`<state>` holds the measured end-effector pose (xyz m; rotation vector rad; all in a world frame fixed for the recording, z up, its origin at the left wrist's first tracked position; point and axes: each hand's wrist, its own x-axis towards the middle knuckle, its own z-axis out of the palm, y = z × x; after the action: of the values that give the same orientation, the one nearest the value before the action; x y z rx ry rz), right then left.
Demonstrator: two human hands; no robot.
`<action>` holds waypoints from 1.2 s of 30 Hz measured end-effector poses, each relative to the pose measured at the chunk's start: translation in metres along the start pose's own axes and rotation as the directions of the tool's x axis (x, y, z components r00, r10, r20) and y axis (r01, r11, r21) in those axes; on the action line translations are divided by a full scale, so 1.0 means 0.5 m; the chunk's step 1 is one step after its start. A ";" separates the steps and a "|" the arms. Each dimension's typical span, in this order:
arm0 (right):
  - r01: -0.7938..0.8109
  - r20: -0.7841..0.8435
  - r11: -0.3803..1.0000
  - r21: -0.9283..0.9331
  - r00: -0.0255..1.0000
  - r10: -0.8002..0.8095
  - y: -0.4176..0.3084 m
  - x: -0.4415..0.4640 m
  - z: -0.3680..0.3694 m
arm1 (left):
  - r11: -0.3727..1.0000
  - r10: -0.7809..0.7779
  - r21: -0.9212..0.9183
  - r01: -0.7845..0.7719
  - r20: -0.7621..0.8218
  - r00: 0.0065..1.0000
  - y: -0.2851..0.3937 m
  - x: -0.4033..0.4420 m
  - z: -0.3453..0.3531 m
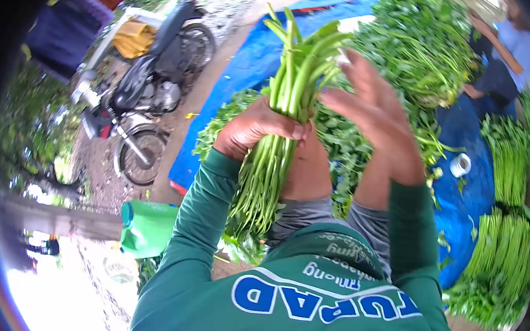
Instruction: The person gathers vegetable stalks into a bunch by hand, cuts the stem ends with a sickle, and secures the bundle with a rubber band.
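Note:
My left hand (261, 125) is wrapped round the middle of a bundle of long green stems (292, 84), held upright in front of me with cut ends at the top and thinner stems hanging below. To the right of the bundle's top, my right hand (373, 105) is raised, its fingers apart and blurred by motion. A small white thing (344, 59) shows by its fingertips; whether the fingers grip it is unclear. Loose leafy stems (340, 143) lie beyond my knees.
A blue tarp (464, 130) carries a large leafy heap (418, 41), a white roll (460, 165) and stacked bundles (498, 255) at right. Another person (509, 53) sits at the upper right. A motorcycle (144, 89) stands left, with a green container (147, 228) below.

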<state>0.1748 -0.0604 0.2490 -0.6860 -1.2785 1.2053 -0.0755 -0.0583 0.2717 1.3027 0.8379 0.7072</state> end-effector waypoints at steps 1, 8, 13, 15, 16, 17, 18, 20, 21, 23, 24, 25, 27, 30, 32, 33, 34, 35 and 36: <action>-0.045 -0.047 0.999 -0.016 0.998 0.044 -0.001 -0.030 -0.033 | 0.992 0.092 0.093 -0.089 -0.037 0.995 0.020 -0.012 -0.049; -0.486 -0.493 0.846 -0.218 0.803 0.334 0.212 -0.382 -0.432 | 0.742 0.671 0.144 -0.655 -0.161 0.724 0.291 -0.194 -0.397; -0.809 -0.831 0.579 -0.105 0.391 0.396 0.403 -0.800 -0.603 | 0.663 0.748 0.495 -0.561 -0.405 0.525 0.365 -0.252 -0.396; -0.365 -0.407 0.741 0.564 0.658 0.634 0.494 -0.985 -0.663 | 0.705 0.707 0.613 -0.357 -0.571 0.417 0.347 -0.294 -0.382; -0.285 -0.148 0.481 0.829 0.717 0.681 0.547 -1.073 -0.700 | 0.746 0.658 0.606 -0.276 -0.606 0.447 0.320 -0.311 -0.382; -0.260 -0.349 0.634 0.728 0.656 0.669 0.532 -1.123 -0.635 | 0.799 0.582 0.566 -0.205 -0.641 0.500 0.279 -0.318 -0.385; -0.283 -0.534 0.756 0.590 0.566 0.628 0.512 -1.169 -0.567 | 0.853 0.485 0.500 -0.148 -0.658 0.575 0.232 -0.307 -0.388; -0.813 -0.823 0.567 -0.132 0.408 0.394 0.445 -1.157 -0.516 | 0.943 0.242 0.332 -0.019 -0.649 0.721 0.122 -0.270 -0.347; -0.904 -0.887 0.383 -0.189 0.325 0.329 0.401 -1.166 -0.492 | 0.972 0.094 0.229 0.059 -0.606 0.790 0.058 -0.249 -0.306; -0.858 -0.929 0.420 0.296 -0.156 0.337 0.362 -1.153 -0.453 | 0.976 -0.165 0.046 0.212 -0.479 0.862 -0.047 -0.241 -0.206; -0.926 -0.944 0.288 0.245 -0.160 0.289 0.378 -1.191 -0.443 | 0.958 -0.274 -0.025 0.287 -0.386 0.881 -0.090 -0.234 -0.151; -0.971 -0.959 0.150 0.187 -0.148 0.241 0.413 -1.234 -0.439 | 0.929 -0.369 -0.086 0.360 -0.287 0.884 -0.131 -0.231 -0.094; -0.995 -0.983 0.009 0.102 -0.099 0.157 0.487 -1.305 -0.397 | 0.893 -0.438 -0.166 0.418 -0.116 0.891 -0.194 -0.183 0.020; -0.984 -0.868 -0.128 0.124 -0.170 0.467 0.506 -1.281 -0.295 | 0.890 -0.429 -0.196 0.413 -0.048 0.902 -0.237 -0.121 0.099; -0.990 -0.935 0.136 0.039 0.012 0.355 0.557 -1.307 -0.239 | 0.897 -0.418 -0.191 0.399 -0.074 0.905 -0.245 -0.101 0.117; -0.988 -0.967 0.148 -0.038 0.074 0.245 0.595 -1.329 -0.231 | 0.898 -0.420 -0.185 0.398 -0.100 0.902 -0.240 -0.095 0.123; -0.990 -0.971 0.136 -0.022 0.054 0.234 0.620 -1.353 -0.233 | 0.905 -0.413 -0.178 0.387 -0.137 0.900 -0.232 -0.088 0.124; -0.987 -0.976 0.158 -0.043 0.075 0.204 0.625 -1.353 -0.235 | 0.894 -0.435 -0.183 0.408 -0.148 0.888 -0.229 -0.090 0.118; -0.984 -0.978 0.168 -0.058 0.090 0.187 0.619 -1.357 -0.227 | 0.876 -0.473 -0.192 0.442 -0.162 0.866 -0.225 -0.093 0.110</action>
<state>0.2874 -0.5765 -0.2896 -2.5671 -0.3639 0.6194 -0.0552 -0.1421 0.1697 0.8539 1.1912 0.5117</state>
